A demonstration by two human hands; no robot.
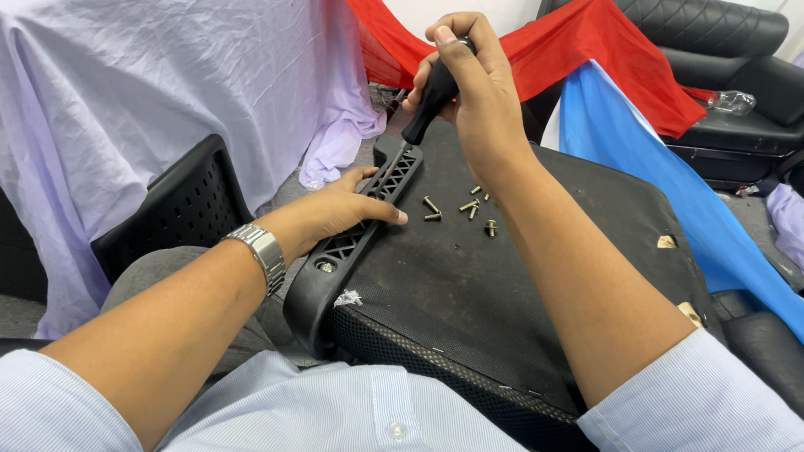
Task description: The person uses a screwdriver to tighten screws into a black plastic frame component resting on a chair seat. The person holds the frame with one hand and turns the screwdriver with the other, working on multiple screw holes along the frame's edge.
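— Where are the hands, and what do they hold?
— The right hand (472, 78) is closed in a fist around the black handle of a screwdriver (434, 95), held upright with its tip down at the far end of a black slotted plastic bracket (356, 228). The left hand (343, 209) lies half open, palm down, on that bracket, thumb and fingers pressing it against the seat; a metal wristwatch (259, 251) sits on that wrist.
— What is the bracket fixed to?
— It runs along the left edge of an upturned black chair seat (509, 287) resting across the person's lap. A small cluster of brass-coloured screws (462, 211) lies loose on the seat's underside, just right of the left thumb.
— And the room around?
— A lilac sheet (125, 83) drapes furniture to the left, a red cloth (604, 44) hangs behind the hands, a blue cloth (661, 185) falls to the right, and a black padded sofa (740, 69) stands at the back right with a clear plastic bottle (731, 103) on it
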